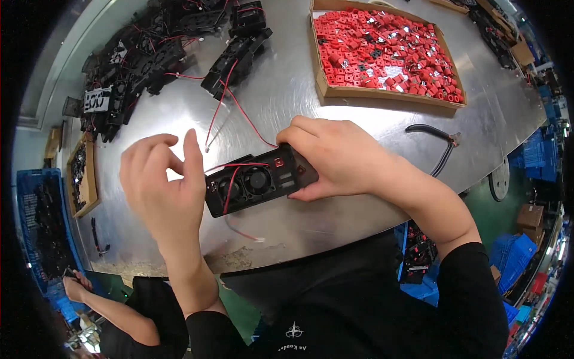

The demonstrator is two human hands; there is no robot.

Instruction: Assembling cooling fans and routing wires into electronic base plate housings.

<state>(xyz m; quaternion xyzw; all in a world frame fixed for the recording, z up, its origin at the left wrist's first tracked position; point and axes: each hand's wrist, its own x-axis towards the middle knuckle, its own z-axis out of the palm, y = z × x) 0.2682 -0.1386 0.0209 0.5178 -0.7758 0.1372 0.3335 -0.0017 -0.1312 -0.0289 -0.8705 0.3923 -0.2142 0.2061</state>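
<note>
A black plastic housing [272,186] with two small round fans lies tilted across the near part of the table. My right hand [326,157] is closed around its right end, thumb on the near edge and fingers over the far edge. Red wires [241,166] run over the fans, and one lead ends in a small white connector [258,240] on the table. My left hand [164,182] is raised at the housing's left end, fingers curled and thumb apart, with nothing visible between them. It covers part of that end.
A cardboard tray [391,97] of small red parts stands at the far right of centre. Black-handled pliers [447,143] lie right of my right hand. Black assemblies [155,60] pile up at the far left. Another person's hand [76,286] shows at the lower left, beside a blue crate [36,175].
</note>
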